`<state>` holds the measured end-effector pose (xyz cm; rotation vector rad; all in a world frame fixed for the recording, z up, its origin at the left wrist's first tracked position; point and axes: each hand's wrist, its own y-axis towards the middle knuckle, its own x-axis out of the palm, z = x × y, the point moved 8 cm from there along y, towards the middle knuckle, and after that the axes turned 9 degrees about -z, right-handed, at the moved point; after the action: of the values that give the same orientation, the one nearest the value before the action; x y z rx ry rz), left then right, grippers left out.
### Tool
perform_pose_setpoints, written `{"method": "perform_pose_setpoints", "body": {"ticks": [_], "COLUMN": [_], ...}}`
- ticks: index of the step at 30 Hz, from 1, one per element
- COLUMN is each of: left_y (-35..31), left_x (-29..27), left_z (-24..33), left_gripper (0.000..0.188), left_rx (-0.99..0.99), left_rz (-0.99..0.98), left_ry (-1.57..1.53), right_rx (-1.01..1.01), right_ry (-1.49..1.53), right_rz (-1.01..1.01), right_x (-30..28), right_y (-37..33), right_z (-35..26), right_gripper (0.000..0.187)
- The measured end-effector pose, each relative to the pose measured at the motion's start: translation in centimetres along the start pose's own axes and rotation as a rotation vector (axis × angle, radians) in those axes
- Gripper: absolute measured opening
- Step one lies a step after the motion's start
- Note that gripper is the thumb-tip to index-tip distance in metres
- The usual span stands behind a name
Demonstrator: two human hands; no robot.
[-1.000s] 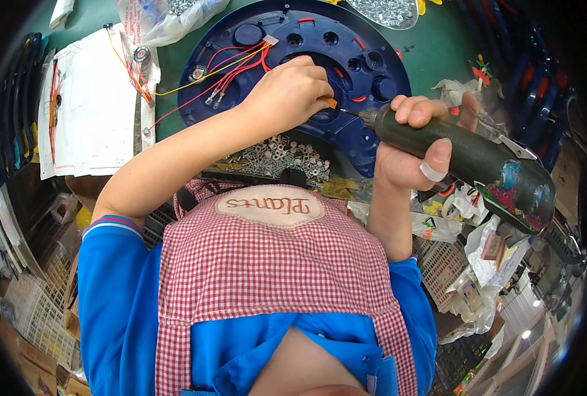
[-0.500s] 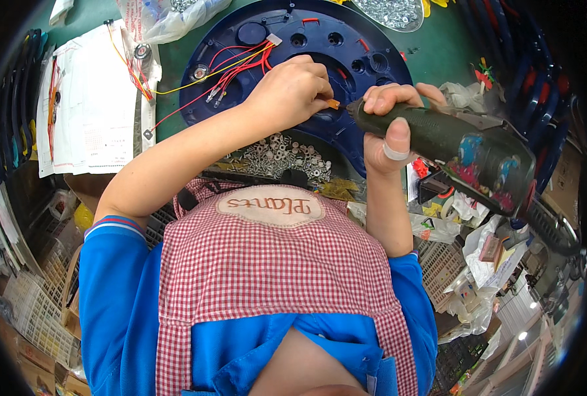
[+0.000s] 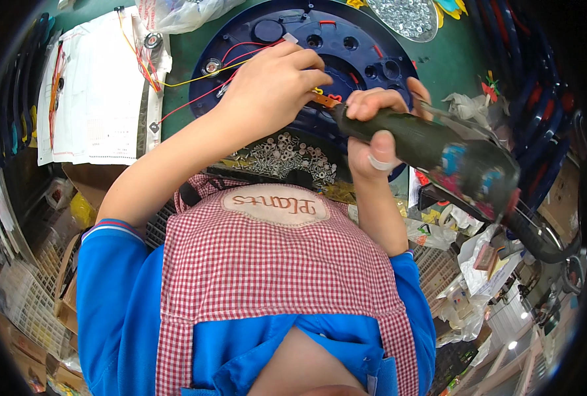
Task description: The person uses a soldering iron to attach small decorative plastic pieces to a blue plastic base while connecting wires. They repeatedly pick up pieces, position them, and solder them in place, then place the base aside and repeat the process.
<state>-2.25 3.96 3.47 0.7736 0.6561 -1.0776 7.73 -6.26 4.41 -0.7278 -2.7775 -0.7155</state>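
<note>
My right hand (image 3: pixel 375 125) is wrapped round a dark green corded power screwdriver (image 3: pixel 432 142), with tape on the thumb. Its tip points left, meeting a small orange strip (image 3: pixel 326 100) pinched in the fingertips of my left hand (image 3: pixel 272 86). Below both hands lies a round dark blue plastic housing (image 3: pixel 241 25) with moulded holes and posts. Red and yellow wires (image 3: pixel 241 46) run from a white connector (image 3: pixel 289 38) across the housing, partly hidden behind my left hand. A small round part (image 3: pixel 212 66) sits on the housing's left side.
Loose screws (image 3: pixel 287 158) lie between the housing and my apron. A dish of screws (image 3: pixel 405 16) stands at the back right. White paper sheets (image 3: pixel 95 99) with wired parts lie left. Stacked blue housings (image 3: pixel 537 92) stand right, and a plastic bag (image 3: pixel 181 13) lies at the back.
Both hands and the power screwdriver have moved left over the housing, which appears slightly farther right in view. More of the orange strip shows between my left fingers and the screwdriver tip.
</note>
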Motion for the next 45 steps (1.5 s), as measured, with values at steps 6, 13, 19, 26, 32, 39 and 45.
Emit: {"method": "perform_pose_setpoints", "body": {"ticks": [6, 13, 19, 26, 32, 39, 45], "left_y": [-1.9, -2.3, -1.8, -1.4, -1.4, -1.6, -2.6], "left_x": [1.0, 0.6, 0.1, 1.1, 1.4, 1.5, 0.4], "left_z": [1.8, 2.6, 2.4, -0.7, -0.9, -1.1, -0.4], "left_gripper": [0.018, 0.02, 0.023, 0.015, 0.013, 0.02, 0.039], "left_rx": [0.028, 0.119, 0.073, 0.008, 0.019, -0.017, -0.051], "left_rz": [-0.006, 0.035, 0.092, 0.009, 0.006, -0.039, -0.069], "left_ry": [-0.075, -0.042, -0.004, 0.233, 0.224, 0.226, 0.129], "right_rx": [-0.02, -0.02, -0.031, 0.0, 0.009, 0.055, 0.182], "right_ry": [0.137, 0.148, 0.096, -0.003, -0.001, 0.037, 0.064], "right_rz": [-0.046, -0.224, -0.035, 0.001, -0.06, -0.07, -0.22], "right_x": [0.0, 1.3, 0.9, 0.8, 1.2, 1.0, 2.5], "right_y": [1.2, 1.4, 1.7, 2.3, 2.2, 2.5, -4.4], "right_z": [-3.6, -4.4, -4.2, -2.1, -0.6, -1.0, -1.0], "right_gripper": [0.087, 0.075, 0.09, 0.09, 0.082, 0.095, 0.086]}}
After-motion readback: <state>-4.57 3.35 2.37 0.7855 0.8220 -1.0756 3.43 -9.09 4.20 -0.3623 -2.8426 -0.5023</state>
